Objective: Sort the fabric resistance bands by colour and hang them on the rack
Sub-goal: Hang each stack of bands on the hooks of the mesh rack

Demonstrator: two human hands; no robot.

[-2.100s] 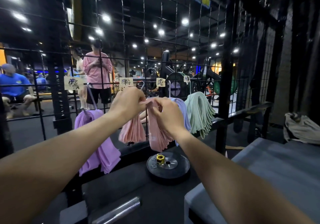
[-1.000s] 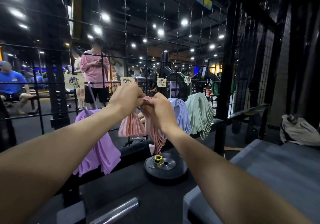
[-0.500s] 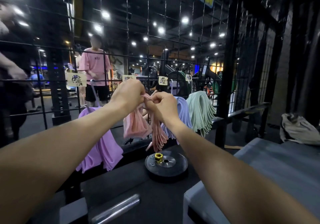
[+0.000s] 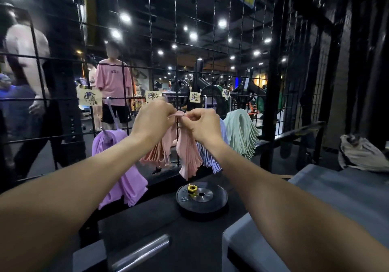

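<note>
Both hands [image 4: 154, 116] pinch pink bands [image 4: 188, 155]; labels [image 4: 154, 96] illegible.

The pink bands [image 4: 188, 153] are soft matt cloth, as are the purple bands [image 4: 124, 166] and green bands [image 4: 242, 132]. The rack [image 4: 212, 61] is thin black wire. The labels [image 4: 154, 96] are paper. The weight plate [image 4: 202, 200] looks matt black with a shiny metal hub.
</note>
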